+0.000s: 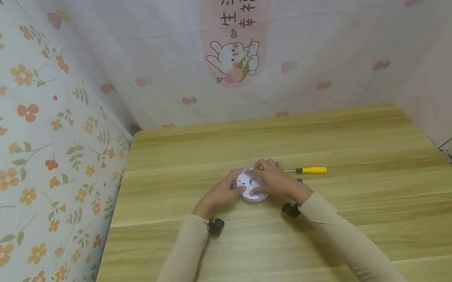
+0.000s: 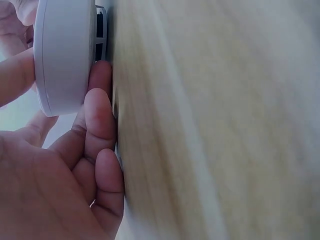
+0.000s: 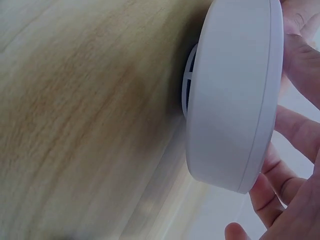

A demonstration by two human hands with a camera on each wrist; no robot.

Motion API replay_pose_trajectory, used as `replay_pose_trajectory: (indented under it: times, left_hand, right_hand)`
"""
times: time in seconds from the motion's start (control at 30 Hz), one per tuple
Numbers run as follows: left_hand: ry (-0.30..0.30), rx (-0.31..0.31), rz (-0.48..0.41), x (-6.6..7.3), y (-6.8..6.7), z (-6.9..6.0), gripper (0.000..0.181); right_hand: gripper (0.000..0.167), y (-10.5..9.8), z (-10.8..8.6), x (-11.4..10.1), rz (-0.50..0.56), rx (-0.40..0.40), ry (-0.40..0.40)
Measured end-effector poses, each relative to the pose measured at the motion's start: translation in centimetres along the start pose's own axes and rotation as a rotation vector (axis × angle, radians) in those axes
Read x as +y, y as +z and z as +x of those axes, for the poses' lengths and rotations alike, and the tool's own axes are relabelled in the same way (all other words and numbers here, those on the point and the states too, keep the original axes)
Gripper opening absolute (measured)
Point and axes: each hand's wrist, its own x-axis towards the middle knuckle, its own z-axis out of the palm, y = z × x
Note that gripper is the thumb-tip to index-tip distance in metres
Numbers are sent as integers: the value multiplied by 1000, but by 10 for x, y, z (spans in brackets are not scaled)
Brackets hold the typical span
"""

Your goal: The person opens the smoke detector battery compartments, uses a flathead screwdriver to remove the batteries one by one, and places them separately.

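Observation:
A round white smoke detector [image 1: 255,198] lies face down near the middle of the table, its flat back with small markings turned up. My left hand [image 1: 221,192] grips its left side, the thumb on the back. In the left wrist view, fingers [image 2: 100,112] curl beneath the detector's white rim [image 2: 65,60]. From the right, my right hand [image 1: 276,179] holds the far edge and back with thumb and fingers. In the right wrist view, the slotted vent [image 3: 189,80] under the detector [image 3: 232,95] faces the wood. The right hand partly hides the back.
Right of the right hand lies a screwdriver [image 1: 314,170] with a yellow handle, its shaft pointing left. A small blue item [image 1: 299,180], mostly hidden, shows beside the right wrist. Patterned curtains [image 1: 163,63] hang behind and left of the wooden table [image 1: 243,264].

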Motion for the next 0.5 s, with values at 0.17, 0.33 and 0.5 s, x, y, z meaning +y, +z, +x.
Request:
replay_pose_trajectory:
  times: [0.17,0.33,0.5]
  left_hand:
    - [-11,9,-36,2,2,0,55]
    - [-49,19,-82,4,3,-1,55]
    - [-53,30,-86,3,3,-1,57]
  right_hand:
    - [69,1,-1,3,9,-4,-7]
    - [79,2,-5,14,56,-6,46]
    - [89,0,-15,23,120,-17,70]
